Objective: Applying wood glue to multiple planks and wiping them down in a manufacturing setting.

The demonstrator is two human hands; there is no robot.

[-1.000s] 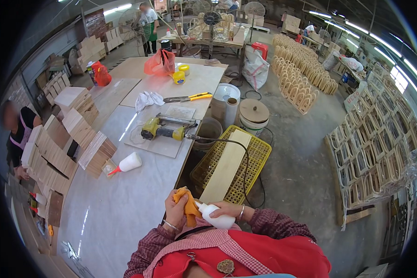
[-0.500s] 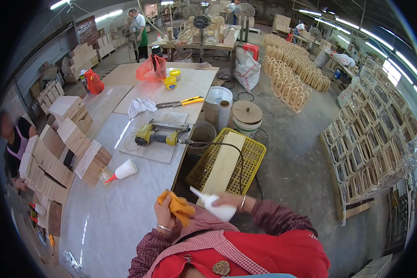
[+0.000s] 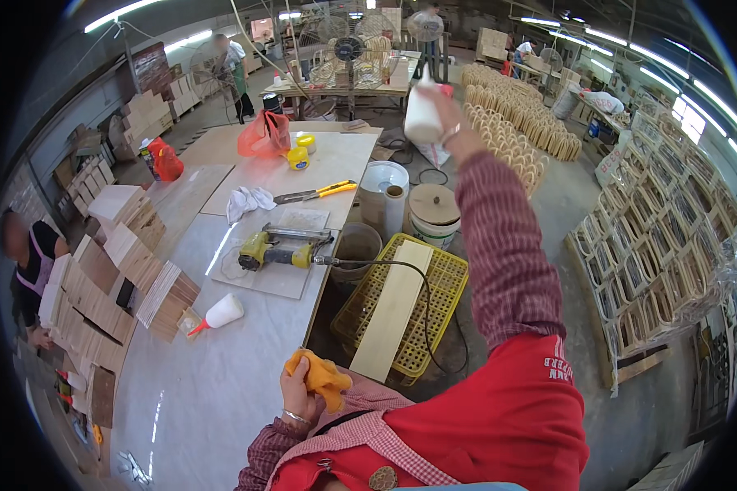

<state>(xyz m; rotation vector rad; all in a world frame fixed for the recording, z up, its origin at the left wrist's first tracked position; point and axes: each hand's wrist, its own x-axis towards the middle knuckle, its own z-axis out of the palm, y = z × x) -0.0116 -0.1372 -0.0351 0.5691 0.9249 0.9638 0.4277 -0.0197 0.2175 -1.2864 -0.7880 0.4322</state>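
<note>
My right hand is raised at arm's length and closed around a white squeeze bottle, its pale nozzle pointing up. Close to my body, over the table's near edge, my left hand grips a bunched orange cloth. A second white bottle with a red nozzle lies on the table, its tip by a small block. Farther along the table rests a yellow-green nail gun on a flat board, its hose attached.
Stacked wooden boards line the table's left side, with a person beyond them. A yellow crate carrying a plank stands right of the table, near buckets. A wrapped rack of wooden frames is at far right.
My right hand has swung up and away from my body with the white bottle, turning its nozzle upward. My left hand still holds the orange cloth, slightly lower.
</note>
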